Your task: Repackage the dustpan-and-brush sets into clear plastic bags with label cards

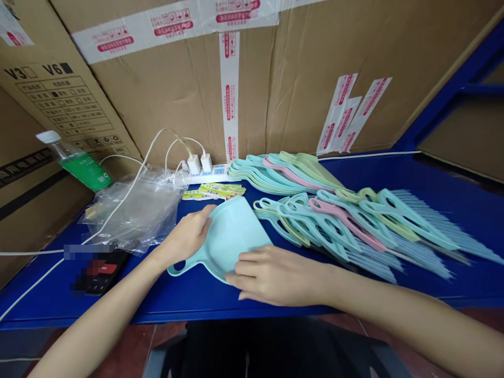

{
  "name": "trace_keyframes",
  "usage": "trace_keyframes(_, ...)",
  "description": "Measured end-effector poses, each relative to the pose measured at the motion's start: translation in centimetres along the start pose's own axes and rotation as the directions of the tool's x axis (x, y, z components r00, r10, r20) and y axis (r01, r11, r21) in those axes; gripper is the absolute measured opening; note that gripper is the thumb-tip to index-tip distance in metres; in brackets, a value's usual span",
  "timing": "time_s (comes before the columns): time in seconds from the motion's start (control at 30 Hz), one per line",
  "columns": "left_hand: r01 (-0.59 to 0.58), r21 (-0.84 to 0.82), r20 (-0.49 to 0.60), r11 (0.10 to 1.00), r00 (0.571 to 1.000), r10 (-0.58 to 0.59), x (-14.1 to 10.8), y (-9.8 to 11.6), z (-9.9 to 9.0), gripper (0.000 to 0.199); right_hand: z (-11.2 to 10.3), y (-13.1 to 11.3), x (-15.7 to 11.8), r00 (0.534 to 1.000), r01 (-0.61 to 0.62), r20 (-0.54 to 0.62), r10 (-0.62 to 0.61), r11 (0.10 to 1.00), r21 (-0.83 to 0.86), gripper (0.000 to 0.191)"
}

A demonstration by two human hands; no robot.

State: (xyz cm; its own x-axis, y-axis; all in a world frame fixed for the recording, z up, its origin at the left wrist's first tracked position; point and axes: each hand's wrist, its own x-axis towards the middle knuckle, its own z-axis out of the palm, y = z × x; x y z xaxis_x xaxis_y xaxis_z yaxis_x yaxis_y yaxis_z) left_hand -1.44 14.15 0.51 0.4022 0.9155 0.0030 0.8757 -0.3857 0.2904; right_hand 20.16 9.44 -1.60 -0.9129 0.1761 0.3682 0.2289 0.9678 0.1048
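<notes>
A light blue dustpan (230,236) lies in front of me, its looped handle pointing to the lower left. My left hand (189,236) grips its left edge, with some fingertips hidden behind the rim. On the lower right edge, my right hand (271,275) closes with bent fingers over the side. Right of the dustpan is a heap of small hand brushes (334,220) in blue, green and pink, bristles pointing right. Behind them rests a stack of dustpans (268,170) in the same colours.
Crumpled clear plastic bags (134,210) lie at left, near a green-labelled bottle (81,163). A power strip (218,172) with white chargers and cables stands at the back, yellow-green printed strips (212,191) before it. A dark, partly blurred device (106,270) lies front left. Cardboard boxes (252,79) wall the blue table (173,304).
</notes>
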Motion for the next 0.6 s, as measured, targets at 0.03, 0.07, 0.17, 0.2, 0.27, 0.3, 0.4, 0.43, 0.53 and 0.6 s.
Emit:
trace_keyframes(0.03, -0.001, 0.015, 0.022, 1.000, 1.000, 0.001, 0.0, -0.1, 0.0, 0.040, -0.2, 0.1, 0.1, 1.000, 0.010, 0.020, -0.011, 0.999, 0.051, 0.022)
trace_keyframes(0.07, 0.001, 0.024, 0.042, 1.000, 0.999, -0.002, 0.0, -0.2, -0.1, 0.040, -0.5, 0.2, 0.2, 0.999, 0.020, 0.026, -0.023, 0.995, 0.099, 0.026)
trace_keyframes(0.17, 0.006, 0.035, 0.086, 0.999, 0.996, -0.009, 0.1, -0.4, -0.2, 0.041, -1.9, 0.6, -0.2, 0.998, 0.008, -0.061, 0.004, 0.983, 0.186, 0.024)
trace_keyframes(0.2, 0.006, 0.038, 0.102, 0.999, 0.995, -0.010, 0.1, -0.5, -0.3, 0.041, -2.5, 0.9, -0.6, 0.992, -0.025, -0.114, 0.049, 0.979, 0.202, 0.024)
trace_keyframes(0.27, 0.007, 0.046, 0.138, 0.999, 0.990, -0.013, 0.1, -0.5, -0.4, 0.040, -4.0, 1.4, -2.1, 0.953, -0.163, -0.219, 0.210, 0.963, 0.214, 0.024)
trace_keyframes(0.3, 0.007, 0.051, 0.156, 0.999, 0.988, -0.015, 0.1, -0.5, -0.5, 0.040, -4.8, 1.7, -3.1, 0.912, -0.282, -0.246, 0.329, 0.937, 0.207, 0.024)
trace_keyframes(0.4, 0.011, 0.097, 0.184, 0.995, 0.983, -0.029, 0.0, -0.2, -0.8, 0.039, -7.1, 2.7, -7.5, 0.686, -0.669, -0.268, 0.676, 0.731, 0.134, 0.027)
trace_keyframes(0.43, 0.018, 0.126, 0.187, 0.992, 0.982, -0.041, -0.1, -0.1, -0.9, 0.039, -7.8, 3.0, -9.2, 0.584, -0.772, -0.289, 0.759, 0.629, 0.092, 0.030)
trace_keyframes(0.53, 0.066, 0.251, 0.202, 0.966, 0.972, -0.119, -0.4, 0.5, -1.4, 0.039, -8.7, 3.5, -14.3, 0.355, -0.934, -0.244, 0.903, 0.327, -0.146, 0.031)
trace_keyframes(0.6, 0.099, 0.340, 0.205, 0.935, 0.963, -0.177, -0.5, 0.9, -1.6, 0.040, -8.7, 3.5, -16.9, 0.298, -0.920, -0.185, 0.936, 0.230, -0.317, 0.029)
